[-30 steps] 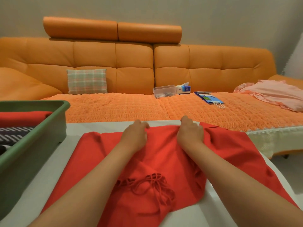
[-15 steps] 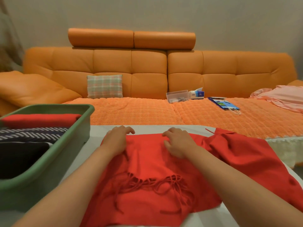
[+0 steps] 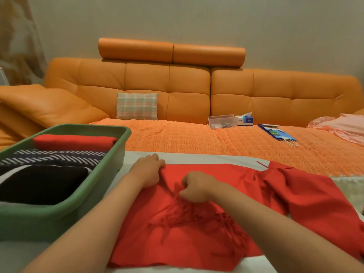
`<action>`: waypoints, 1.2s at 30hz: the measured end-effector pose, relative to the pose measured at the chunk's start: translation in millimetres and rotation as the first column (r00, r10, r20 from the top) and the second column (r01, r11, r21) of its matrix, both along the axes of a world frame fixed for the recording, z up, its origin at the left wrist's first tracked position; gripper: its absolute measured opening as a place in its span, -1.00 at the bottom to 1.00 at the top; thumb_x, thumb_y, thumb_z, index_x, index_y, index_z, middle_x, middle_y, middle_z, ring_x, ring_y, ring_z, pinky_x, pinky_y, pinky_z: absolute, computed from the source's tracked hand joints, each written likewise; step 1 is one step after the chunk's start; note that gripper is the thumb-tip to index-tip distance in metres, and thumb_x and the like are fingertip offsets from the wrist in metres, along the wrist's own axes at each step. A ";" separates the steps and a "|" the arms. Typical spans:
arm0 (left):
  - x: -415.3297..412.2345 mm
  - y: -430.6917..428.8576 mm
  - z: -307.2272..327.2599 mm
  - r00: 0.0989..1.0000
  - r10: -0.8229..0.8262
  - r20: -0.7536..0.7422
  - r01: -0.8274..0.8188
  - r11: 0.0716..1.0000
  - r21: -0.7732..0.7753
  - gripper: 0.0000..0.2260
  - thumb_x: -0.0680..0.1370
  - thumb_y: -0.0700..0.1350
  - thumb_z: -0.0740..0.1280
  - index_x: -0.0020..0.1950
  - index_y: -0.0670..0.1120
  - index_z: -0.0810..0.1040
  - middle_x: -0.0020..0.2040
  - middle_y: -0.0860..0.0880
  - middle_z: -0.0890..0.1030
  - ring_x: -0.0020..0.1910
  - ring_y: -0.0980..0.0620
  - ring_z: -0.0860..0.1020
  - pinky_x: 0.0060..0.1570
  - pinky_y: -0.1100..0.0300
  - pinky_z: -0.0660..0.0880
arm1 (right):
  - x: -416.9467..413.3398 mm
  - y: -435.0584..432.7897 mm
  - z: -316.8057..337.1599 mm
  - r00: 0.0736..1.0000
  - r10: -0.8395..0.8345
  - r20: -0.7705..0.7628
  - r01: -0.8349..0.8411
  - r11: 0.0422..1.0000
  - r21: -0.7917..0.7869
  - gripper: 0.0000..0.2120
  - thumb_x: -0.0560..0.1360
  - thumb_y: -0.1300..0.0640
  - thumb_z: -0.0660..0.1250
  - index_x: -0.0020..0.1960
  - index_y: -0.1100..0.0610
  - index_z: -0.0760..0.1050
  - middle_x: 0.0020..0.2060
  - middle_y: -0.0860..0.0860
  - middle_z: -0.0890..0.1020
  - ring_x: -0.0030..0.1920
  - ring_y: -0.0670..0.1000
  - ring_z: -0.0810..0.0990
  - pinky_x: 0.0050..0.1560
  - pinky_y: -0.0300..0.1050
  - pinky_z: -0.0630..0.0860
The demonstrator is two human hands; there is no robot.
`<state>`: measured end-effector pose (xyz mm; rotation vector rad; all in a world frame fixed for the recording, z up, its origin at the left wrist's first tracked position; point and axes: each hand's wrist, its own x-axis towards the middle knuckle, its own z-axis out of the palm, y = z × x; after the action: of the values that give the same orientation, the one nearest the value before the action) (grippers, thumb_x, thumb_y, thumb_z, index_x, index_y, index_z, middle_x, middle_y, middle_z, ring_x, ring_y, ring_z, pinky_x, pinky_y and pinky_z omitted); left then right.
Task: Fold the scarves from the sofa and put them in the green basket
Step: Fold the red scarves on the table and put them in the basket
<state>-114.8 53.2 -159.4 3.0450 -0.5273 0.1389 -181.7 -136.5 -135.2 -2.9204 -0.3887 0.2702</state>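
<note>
Folding the red scarf is mid-way: it's spread on the white table just right of the green basket, with its far-right part bunched away from the basket. Left hand sits curled on the scarf's corner nearest the basket, pinching cloth as far as I can tell. Right hand is a closed fist gathering fabric a bit further from the basket, right above the tangled fringe.

My take: keep the left hand as the anchor, then pull the gathered layer flat and square the edges up before creasing. Tuck that fringe inside the fold or it'll snag and look lumpy. The basket already has a folded red scarf, a striped one and a black one, so aim for a similar narrow bundle that'll fit
</note>
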 end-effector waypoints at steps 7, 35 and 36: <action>19.5 -7.9 3.7 0.997 0.072 -0.029 -0.074 0.996 -0.046 -0.66 0.55 -0.17 0.14 0.27 0.05 0.48 0.29 -0.03 0.41 0.17 -0.19 0.50 0.07 0.01 0.42 | 40.4 -70.8 11.1 0.915 -0.401 0.044 0.367 0.872 0.323 -0.85 0.35 0.24 0.23 -0.29 0.16 0.58 -0.34 0.12 0.66 -0.21 0.14 0.66 -0.21 -0.05 0.56; 37.0 -11.6 -33.0 0.985 0.035 0.166 0.014 0.959 -0.284 -0.84 0.60 -0.06 0.21 0.13 0.01 0.54 0.15 -0.01 0.54 0.20 -0.09 0.48 0.16 0.00 0.41 | 80.0 -74.5 -53.7 0.757 -0.545 0.360 0.472 0.838 0.276 -0.66 0.66 -0.11 0.14 0.09 0.09 0.57 0.06 0.09 0.66 0.12 0.17 0.60 -0.04 -0.04 0.44; 32.6 -13.2 -34.5 0.996 -0.011 0.087 0.033 0.966 -0.255 -0.77 0.62 0.03 0.18 0.23 0.06 0.53 0.25 0.02 0.52 0.29 -0.06 0.44 0.25 0.01 0.38 | 81.2 -75.3 -53.5 0.753 -0.557 0.350 0.481 0.829 0.284 -0.66 0.66 -0.11 0.14 0.10 0.09 0.57 0.06 0.09 0.66 0.12 0.17 0.59 -0.04 -0.03 0.44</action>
<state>-82.2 40.0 -193.9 2.7902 -0.5047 0.3118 -100.5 -211.8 -188.7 -2.7403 0.3530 -0.4629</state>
